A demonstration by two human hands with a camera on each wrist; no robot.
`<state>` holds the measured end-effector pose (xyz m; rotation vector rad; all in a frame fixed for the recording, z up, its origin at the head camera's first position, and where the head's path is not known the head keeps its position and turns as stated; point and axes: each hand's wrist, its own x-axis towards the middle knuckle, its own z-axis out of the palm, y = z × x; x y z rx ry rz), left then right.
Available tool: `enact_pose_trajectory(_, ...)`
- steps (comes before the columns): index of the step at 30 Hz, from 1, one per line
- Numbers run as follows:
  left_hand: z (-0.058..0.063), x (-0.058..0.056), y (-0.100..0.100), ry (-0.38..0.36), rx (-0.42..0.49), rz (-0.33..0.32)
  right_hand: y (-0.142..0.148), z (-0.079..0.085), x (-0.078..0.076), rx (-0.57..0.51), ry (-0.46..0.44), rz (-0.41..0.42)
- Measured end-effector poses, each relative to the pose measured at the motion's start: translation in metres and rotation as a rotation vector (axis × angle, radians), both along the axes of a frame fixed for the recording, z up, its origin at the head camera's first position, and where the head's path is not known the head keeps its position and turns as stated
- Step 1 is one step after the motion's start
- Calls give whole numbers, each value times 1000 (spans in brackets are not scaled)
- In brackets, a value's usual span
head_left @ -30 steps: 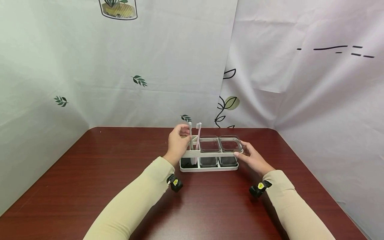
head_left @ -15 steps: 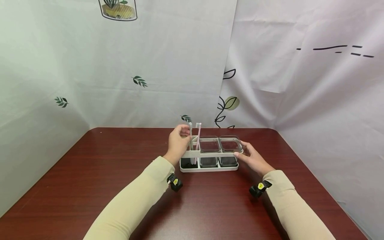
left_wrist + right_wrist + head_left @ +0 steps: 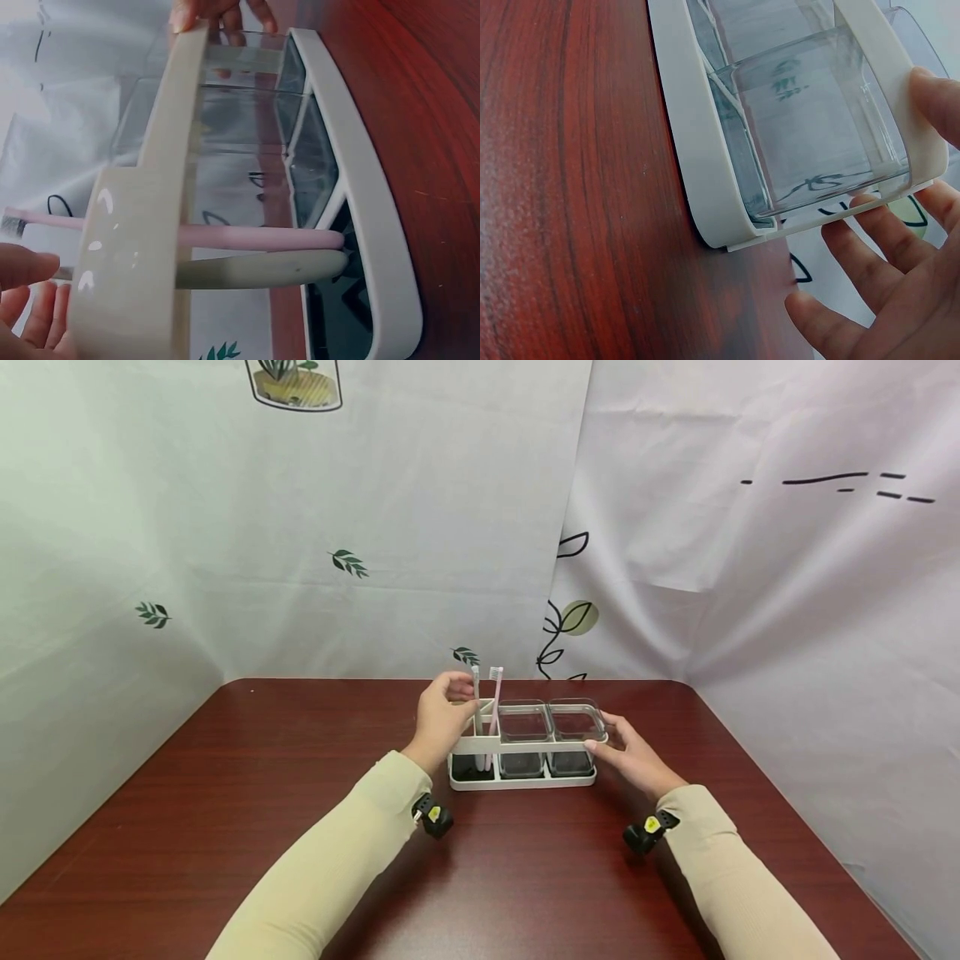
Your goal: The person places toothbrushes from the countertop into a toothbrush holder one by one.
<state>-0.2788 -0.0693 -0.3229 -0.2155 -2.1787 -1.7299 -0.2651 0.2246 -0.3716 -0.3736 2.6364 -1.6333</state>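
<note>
A white toothbrush holder (image 3: 525, 782) stands on the table, with two clear cups (image 3: 523, 724) in its middle and right slots. A pink toothbrush (image 3: 255, 238) and a grey-green toothbrush (image 3: 262, 270) stand in the left section, bristle heads up, handle ends on the dark base. My left hand (image 3: 442, 714) pinches the upper part of the grey-green toothbrush between thumb and fingers; the exact contact is partly hidden. At the other end, my right hand (image 3: 633, 756) grips the holder, its thumb on the upper rim and its fingers (image 3: 889, 232) along the end.
The dark red wooden table (image 3: 315, 827) extends around the holder. Behind it hangs a white cloth backdrop (image 3: 420, 510) printed with leaves. A black wrist camera (image 3: 432, 814) is strapped over each sleeve.
My left hand and wrist have shifted very slightly to the left. My right hand, the holder and both toothbrushes look the same.
</note>
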Motion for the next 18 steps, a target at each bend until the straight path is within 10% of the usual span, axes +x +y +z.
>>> enact_pose_trajectory(18, 23, -8, -35, -248, 301, -168, 1, -3, -2, -1, 34, -1)
